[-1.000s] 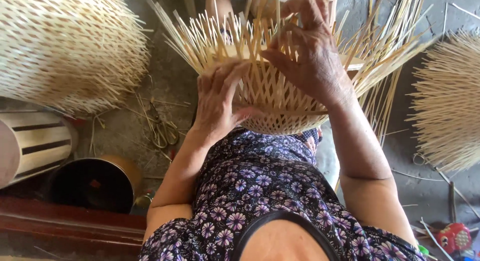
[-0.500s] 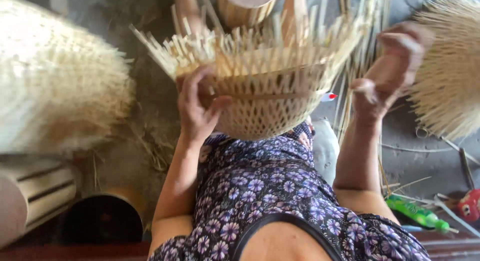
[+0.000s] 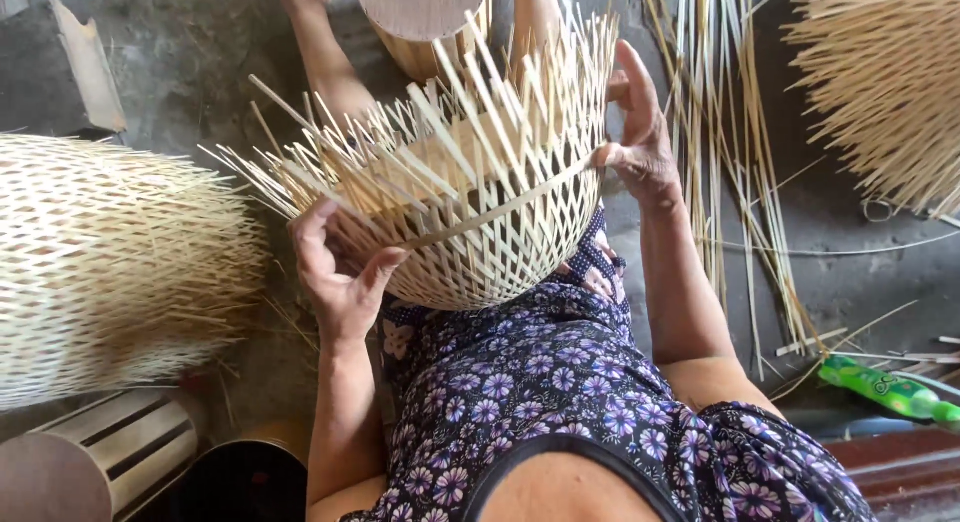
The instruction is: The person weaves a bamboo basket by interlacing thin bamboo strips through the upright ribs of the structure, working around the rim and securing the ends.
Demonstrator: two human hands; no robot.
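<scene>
Head view: half-woven bamboo basket [image 3: 470, 212] has bowl woven, rim stakes loose; left hand [image 3: 340, 277] grips its wall, right hand [image 3: 640, 147] pinches flat strip [image 3: 500, 210]

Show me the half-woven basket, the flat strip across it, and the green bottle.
half-woven basket [image 3: 470, 252], head view, on its woven side wall.
flat strip [image 3: 500, 210], head view, mid-length, between the two hands.
green bottle [image 3: 880, 384], head view, on its body.

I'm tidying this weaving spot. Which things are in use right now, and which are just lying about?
In use:
- half-woven basket, on the lap
- flat bamboo strip across it
- left hand, right hand

Lying about:
- stacked baskets
- loose bamboo strips
- green bottle
- wooden stump
</scene>
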